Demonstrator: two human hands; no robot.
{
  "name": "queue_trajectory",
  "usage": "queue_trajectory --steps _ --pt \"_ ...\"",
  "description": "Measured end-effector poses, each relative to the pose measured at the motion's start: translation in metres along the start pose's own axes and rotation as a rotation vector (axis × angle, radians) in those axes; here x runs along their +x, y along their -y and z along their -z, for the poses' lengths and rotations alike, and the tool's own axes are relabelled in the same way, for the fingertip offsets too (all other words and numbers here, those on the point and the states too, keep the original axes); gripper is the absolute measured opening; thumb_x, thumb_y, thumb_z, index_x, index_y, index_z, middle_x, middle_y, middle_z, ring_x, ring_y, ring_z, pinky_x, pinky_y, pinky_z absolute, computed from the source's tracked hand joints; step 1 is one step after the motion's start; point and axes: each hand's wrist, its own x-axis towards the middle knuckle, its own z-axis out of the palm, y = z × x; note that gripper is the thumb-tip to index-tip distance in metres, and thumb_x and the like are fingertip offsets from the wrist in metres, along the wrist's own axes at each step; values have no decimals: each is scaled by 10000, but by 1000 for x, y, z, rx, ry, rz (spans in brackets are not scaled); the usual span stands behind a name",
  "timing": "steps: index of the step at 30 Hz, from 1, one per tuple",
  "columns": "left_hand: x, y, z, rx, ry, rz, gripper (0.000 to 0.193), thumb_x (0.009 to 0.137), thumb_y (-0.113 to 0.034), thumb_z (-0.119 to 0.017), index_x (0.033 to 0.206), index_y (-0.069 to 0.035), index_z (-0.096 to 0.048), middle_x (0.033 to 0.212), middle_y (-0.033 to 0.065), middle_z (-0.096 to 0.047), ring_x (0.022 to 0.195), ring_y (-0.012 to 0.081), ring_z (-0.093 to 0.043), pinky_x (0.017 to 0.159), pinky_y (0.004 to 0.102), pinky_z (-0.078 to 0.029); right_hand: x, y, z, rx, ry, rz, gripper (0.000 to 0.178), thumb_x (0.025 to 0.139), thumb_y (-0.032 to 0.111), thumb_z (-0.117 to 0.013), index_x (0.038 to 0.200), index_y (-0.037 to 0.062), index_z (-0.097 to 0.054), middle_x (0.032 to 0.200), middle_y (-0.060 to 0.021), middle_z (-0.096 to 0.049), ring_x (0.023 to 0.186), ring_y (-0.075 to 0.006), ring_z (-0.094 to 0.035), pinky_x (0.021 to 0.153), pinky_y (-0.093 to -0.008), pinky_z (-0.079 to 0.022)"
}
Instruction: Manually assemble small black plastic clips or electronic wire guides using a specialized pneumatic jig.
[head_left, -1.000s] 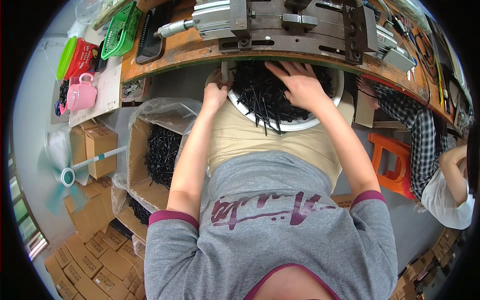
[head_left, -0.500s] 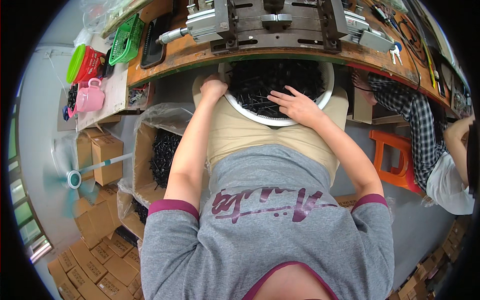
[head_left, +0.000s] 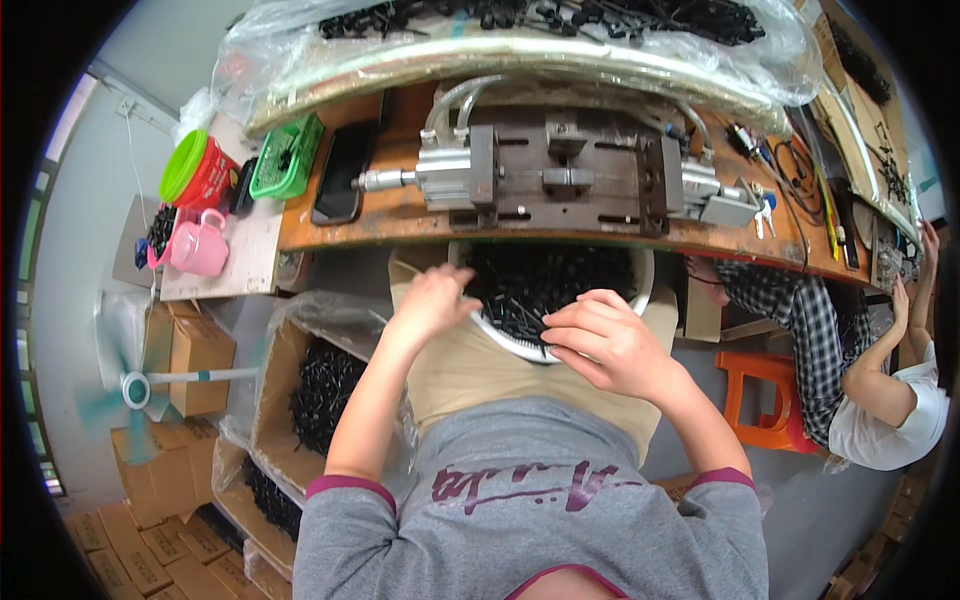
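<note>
A round white basket [head_left: 645, 290] full of small black parts [head_left: 540, 275] with thin stems rests on my lap, partly under the bench edge. My left hand [head_left: 432, 305] is at the basket's left rim, fingers loosely apart, with nothing seen in them. Over the near right side of the basket, my right hand [head_left: 612, 345] has its thumb and fingers drawn together. A thin black piece [head_left: 545, 335] shows at those fingertips; its exact shape is too small to make out.
A metal clamping fixture [head_left: 565, 185] with cylinders sits on the wooden bench [head_left: 400, 225]. A phone [head_left: 343, 175], green basket [head_left: 287, 160] and pink cup [head_left: 200, 245] stand left. Cartons of black parts [head_left: 325, 395] are beside my left leg. Another person [head_left: 890, 400] sits right, near an orange stool [head_left: 755, 400].
The view has tilted up, showing more of the bench. My left hand has loosened from the rim; my right hand has gone from lying spread on the parts to fingers drawn together above them.
</note>
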Motion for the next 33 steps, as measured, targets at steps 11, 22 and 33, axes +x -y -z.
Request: queue_trajectory --steps 11,22,33 --pt "111 -78 205 -225 -950 -506 278 873 -101 -714 1151 -89 -706 1152 89 -709 1060 262 -655 936 358 -505 162 -71 113 -299 -493 -239 141 832 97 -729 972 87 -721 892 -46 -669 781 -229 -645 741 -333 -537" --pt "213 -62 213 116 -838 -567 327 857 -204 -723 1178 -139 -730 1294 127 -644 1198 352 -591 1012 437 -474 219 -139 131 -248 -158 -447 242 761 216 -796 950 69 -766 942 -122 -705 867 -249 -689 797 -372 -559" --pt "201 -62 218 -65 -941 -629 172 860 -185 -707 988 -91 -773 964 78 -729 851 300 -695 776 375 -550 161 -95 149 50 -383 -411 229 789 141 -828 958 28 -723 866 -27 -708 755 -85 -645 708 -261 -525"
